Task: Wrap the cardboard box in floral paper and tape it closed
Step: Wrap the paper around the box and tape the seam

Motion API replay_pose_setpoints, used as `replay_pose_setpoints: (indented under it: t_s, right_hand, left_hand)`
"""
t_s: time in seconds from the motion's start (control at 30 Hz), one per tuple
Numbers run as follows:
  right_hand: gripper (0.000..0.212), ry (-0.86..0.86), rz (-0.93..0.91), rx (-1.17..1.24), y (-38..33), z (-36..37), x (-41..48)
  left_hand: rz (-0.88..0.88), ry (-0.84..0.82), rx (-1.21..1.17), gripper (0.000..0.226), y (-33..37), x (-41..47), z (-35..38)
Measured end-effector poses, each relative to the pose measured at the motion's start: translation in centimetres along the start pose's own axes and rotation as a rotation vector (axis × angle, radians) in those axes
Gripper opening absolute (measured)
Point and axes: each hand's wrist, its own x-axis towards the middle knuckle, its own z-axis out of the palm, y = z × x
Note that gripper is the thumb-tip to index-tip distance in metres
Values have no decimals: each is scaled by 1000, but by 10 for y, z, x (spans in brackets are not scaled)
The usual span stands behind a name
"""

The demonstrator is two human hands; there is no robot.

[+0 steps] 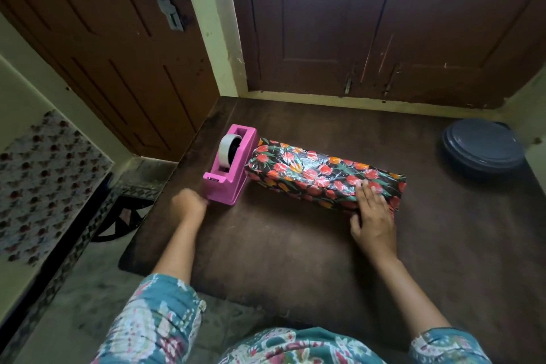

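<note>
A long box (pixel 319 176) covered in black paper with red and orange flowers lies across the dark wooden table (pixel 280 245). My right hand (pixel 373 216) rests flat on its near right end, fingers straight over the top edge. A pink tape dispenser (pixel 230 165) with a white roll stands just left of the box. My left hand (pixel 190 205) is blurred, right at the dispenser's front cutter end; what its fingers do cannot be made out.
A grey round lid or plate (pixel 483 146) lies at the table's far right. Brown doors (pixel 384 23) stand behind the table. The table's left edge drops to a tiled floor (pixel 88 289).
</note>
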Motion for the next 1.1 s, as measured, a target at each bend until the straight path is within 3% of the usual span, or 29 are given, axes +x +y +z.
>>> replay_pose_setpoints:
  t_s: [0.1,0.23,0.37,0.5,0.67,0.83,1.1]
  right_hand:
    - [62,-14,-7,131,1,-2,0]
    - [57,-10,118,392,4,-12,6]
    - [28,49,-27,289,12,-12,10]
    - [21,113,-40,210,16,-16,7]
    - [23,130,-25,261,21,-15,4]
    - [23,161,13,288,19,-15,1]
    - [27,193,18,281,17,-14,0]
  left_hand:
    - [101,-115,-147,14,-16,-11,10]
    - [470,-367,-373,7,26,-45,19]
    - [711,-590,-441,10,98,-91,33]
    - [829,-741,-354,24,152,-120,53]
    - [927,-774,-90,47,183,-121,69]
    - [926,-788,22,45,192,-117,73]
    - [993,-677,114,46,192,-117,81]
